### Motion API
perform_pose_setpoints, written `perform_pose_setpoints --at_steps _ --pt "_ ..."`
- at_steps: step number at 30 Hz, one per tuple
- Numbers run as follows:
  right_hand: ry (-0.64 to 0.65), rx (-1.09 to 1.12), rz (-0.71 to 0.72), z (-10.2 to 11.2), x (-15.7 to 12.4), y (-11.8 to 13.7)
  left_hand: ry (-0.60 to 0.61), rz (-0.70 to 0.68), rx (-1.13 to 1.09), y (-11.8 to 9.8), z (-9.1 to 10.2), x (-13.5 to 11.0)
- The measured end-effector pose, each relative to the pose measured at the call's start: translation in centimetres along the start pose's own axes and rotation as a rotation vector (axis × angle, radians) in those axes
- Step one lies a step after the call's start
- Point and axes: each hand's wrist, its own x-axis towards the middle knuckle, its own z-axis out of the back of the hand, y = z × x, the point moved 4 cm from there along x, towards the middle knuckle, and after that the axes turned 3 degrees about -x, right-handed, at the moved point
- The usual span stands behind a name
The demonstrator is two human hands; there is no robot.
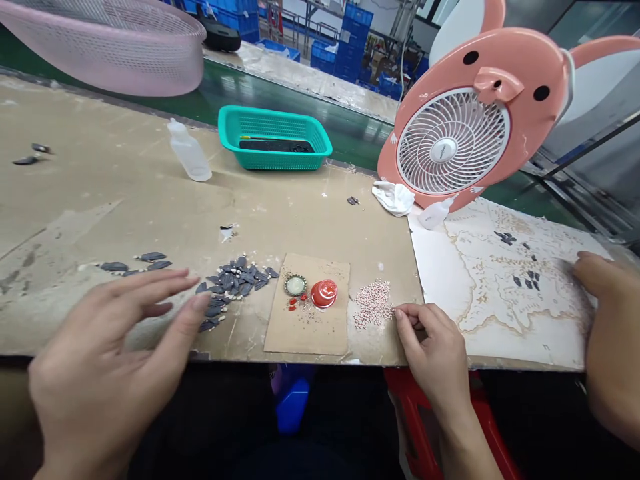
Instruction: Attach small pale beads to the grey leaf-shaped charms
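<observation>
A long tan worktop [100, 180] fills the view, its near edge running across the bottom, just under both hands. The left hand [103, 360] hovers over that edge, fingers spread and released, its fingertips just beside a loose heap of dark seed-shaped pieces [233, 283]. The right hand [430, 350] sits at the near edge, fingers pinched together against a pile of pink-white grains [373, 303]; whether they grip a grain is too small to tell. Left of the grains lies a cardboard square [307, 333] holding a bottle cap [295, 285] and a glossy red dome [324, 293]. To the right, a printed paper sheet [500, 320] covers the worktop's end, under another person's hand [607, 327]. Scuffed surface stretches toward the far edge, where a teal basket [275, 157], a squeeze bottle [189, 152] and a pink fan [465, 127] stand.
</observation>
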Motion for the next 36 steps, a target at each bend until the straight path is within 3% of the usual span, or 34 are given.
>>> perform_pose_setpoints --at_steps 3,6,8,11,14,17,20,25,28,33,36 --pt "-0.064 0.067 -0.025 0.2 -0.3 0.0 0.073 -0.071 -0.067 -3.1 -1.1 -0.6" --pt "-0.141 0.132 -0.017 0.8 -0.6 0.7 0.241 -0.072 -0.242 -5.3 -2.3 -1.7" --pt "-0.190 0.212 0.032 1.5 -1.0 1.8 0.384 -0.003 -0.404 -6.6 -3.2 -2.6" --pt "-0.210 0.374 0.130 2.3 -2.0 4.1 0.628 0.248 -0.682 -8.4 -5.0 -4.0" --pt "-0.208 0.455 0.237 2.5 -2.9 6.5 0.809 0.616 -0.949 -9.4 -6.6 -5.9" --pt "-0.259 0.417 0.360 2.3 -3.5 8.2 0.867 0.900 -1.138 -9.6 -7.4 -7.4" --pt "-0.304 0.319 0.467 2.0 -3.9 8.9 0.850 1.020 -1.205 -9.3 -7.5 -8.0" --pt "-0.219 0.136 0.581 1.5 -4.4 8.8 0.850 1.061 -1.181 -8.8 -7.4 -8.1" --pt "-0.153 0.153 0.606 1.3 -4.6 8.9 0.869 1.016 -1.131 -8.5 -7.2 -8.1" --pt "-0.018 0.499 0.325 0.9 -3.8 8.7 0.937 0.912 -1.082 -8.4 -6.6 -8.0" --pt "0.112 0.613 0.221 0.4 -3.2 9.0 0.905 0.782 -0.996 -8.2 -6.1 -7.6"
